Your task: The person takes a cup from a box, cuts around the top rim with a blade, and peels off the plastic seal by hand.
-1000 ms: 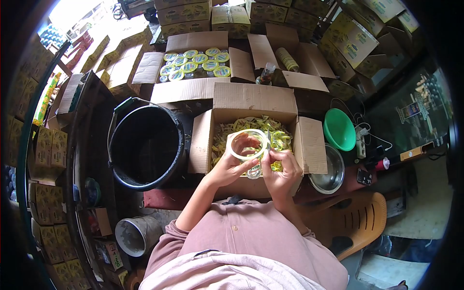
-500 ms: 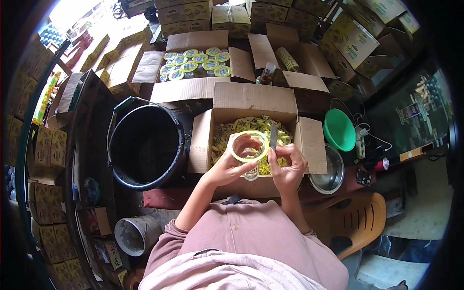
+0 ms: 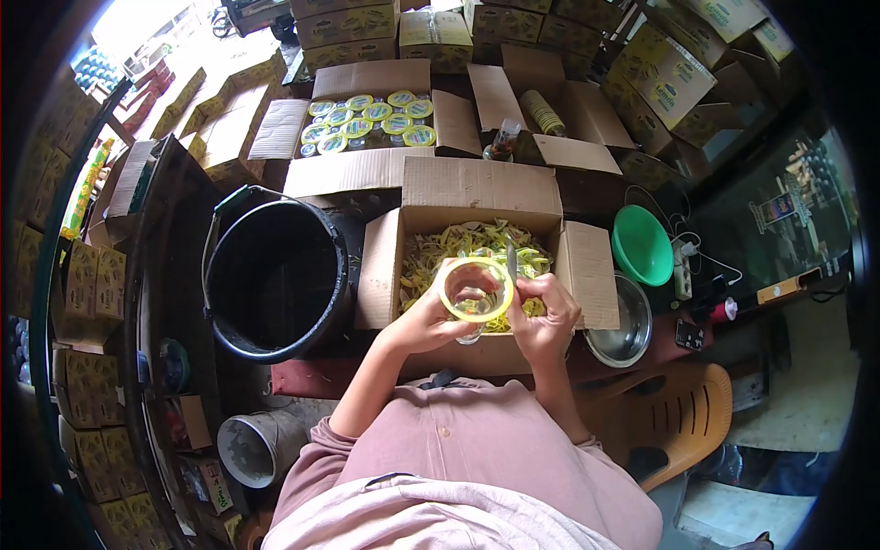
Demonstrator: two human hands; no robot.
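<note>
My left hand (image 3: 423,321) is wrapped round a clear cup (image 3: 473,302) with a yellow rim, its open mouth tilted up towards me. My right hand (image 3: 547,316) pinches a narrow metal blade (image 3: 511,255), which points away from me at the right side of the rim. Whether the blade touches the rim I cannot tell, and any handle is hidden in the fingers. Both hands are over the near side of an open cardboard box (image 3: 481,186), which holds many thin yellow strips (image 3: 445,249).
A large black bucket (image 3: 213,307) stands left of the box. To the right are a green bowl (image 3: 642,246) and a metal bowl (image 3: 639,344). Behind are a carton (image 3: 367,165) of yellow-lidded cups and another open carton (image 3: 577,154). An orange chair (image 3: 683,412) stands at right.
The blade has turned from showing its flat side to nearly edge-on, and its tip has moved slightly left. The cup has turned a little, its mouth now lower and more towards me.
</note>
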